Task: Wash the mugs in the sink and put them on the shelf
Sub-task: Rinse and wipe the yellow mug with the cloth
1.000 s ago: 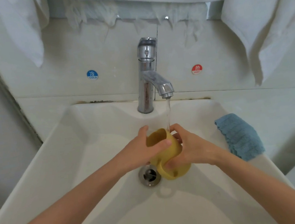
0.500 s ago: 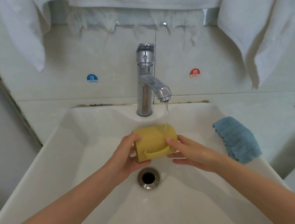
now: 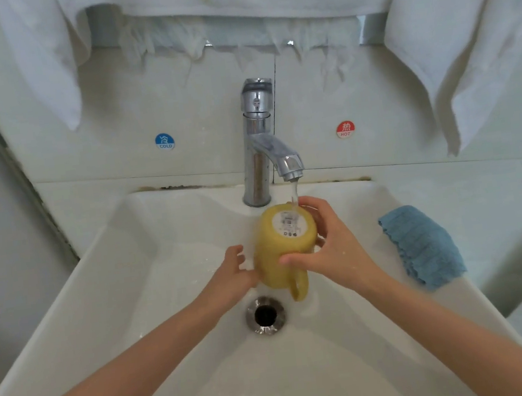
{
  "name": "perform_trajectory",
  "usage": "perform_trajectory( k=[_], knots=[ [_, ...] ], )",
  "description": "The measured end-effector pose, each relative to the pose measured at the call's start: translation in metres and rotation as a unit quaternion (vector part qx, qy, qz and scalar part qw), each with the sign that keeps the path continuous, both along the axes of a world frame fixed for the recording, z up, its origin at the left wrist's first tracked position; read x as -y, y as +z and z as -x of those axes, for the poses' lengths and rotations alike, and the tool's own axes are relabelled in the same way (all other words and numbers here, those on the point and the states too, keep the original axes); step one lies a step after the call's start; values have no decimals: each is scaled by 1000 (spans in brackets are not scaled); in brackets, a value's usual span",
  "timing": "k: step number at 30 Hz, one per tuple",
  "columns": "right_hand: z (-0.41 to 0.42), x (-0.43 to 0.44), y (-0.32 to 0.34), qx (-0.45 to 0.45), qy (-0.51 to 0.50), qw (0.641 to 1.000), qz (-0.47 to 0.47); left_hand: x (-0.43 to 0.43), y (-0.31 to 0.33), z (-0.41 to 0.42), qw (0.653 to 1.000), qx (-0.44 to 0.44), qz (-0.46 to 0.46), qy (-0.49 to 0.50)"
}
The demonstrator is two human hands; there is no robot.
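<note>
1. I count one sink (image 3: 138, 278), its basin spreading out below the tap (image 3: 259, 152), whose spout is running.
2. One blue cloth (image 3: 423, 243) lies on the rim, right of the tap.
3. One yellow mug (image 3: 279, 254) sits directly under the tap's stream. It is upturned, with the stickered base towards the spout. Its long axis is near upright, and the handle points away from the tap, towards me.
4. My right hand (image 3: 335, 254), right of the stream, grips the mug, thumb across the near wall. I judge it the carrying hand.
5. My left hand (image 3: 233, 277), left of the stream, has loose fingers resting against the mug's side and holds nothing.
6. One drain (image 3: 265, 315) lies nearer me than the tap.
7. I see no second mug.
</note>
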State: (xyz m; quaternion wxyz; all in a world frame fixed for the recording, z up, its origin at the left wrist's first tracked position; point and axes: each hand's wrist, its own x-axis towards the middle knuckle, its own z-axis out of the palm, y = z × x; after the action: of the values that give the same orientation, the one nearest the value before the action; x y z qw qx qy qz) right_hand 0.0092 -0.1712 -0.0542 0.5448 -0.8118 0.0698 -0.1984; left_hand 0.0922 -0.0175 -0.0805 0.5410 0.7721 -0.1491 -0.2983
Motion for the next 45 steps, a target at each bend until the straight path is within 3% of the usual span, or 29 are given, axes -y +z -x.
perform_trajectory(
  k=[4, 13, 22, 38, 42, 45],
  knots=[
    [1, 5, 1, 5, 1, 999, 34, -4, 1, -11, 988, 137, -62, 20],
    [4, 1, 1, -38, 11, 999, 31, 4, 105, -24, 897, 436, 45, 55],
    [9, -4, 1, -53, 28, 997, 38, 24, 156, -15, 815, 579, -5, 19],
    [7, 0, 2, -52, 7, 998, 39, 15, 128, -15, 768, 638, -44, -35],
    [8, 1, 3, -52, 6, 998, 34, 8, 121, -13, 796, 599, 30, -75],
    [10, 0, 4, -62, 21, 997, 52, -2, 84, -5, 873, 483, 42, -58]
  ],
)
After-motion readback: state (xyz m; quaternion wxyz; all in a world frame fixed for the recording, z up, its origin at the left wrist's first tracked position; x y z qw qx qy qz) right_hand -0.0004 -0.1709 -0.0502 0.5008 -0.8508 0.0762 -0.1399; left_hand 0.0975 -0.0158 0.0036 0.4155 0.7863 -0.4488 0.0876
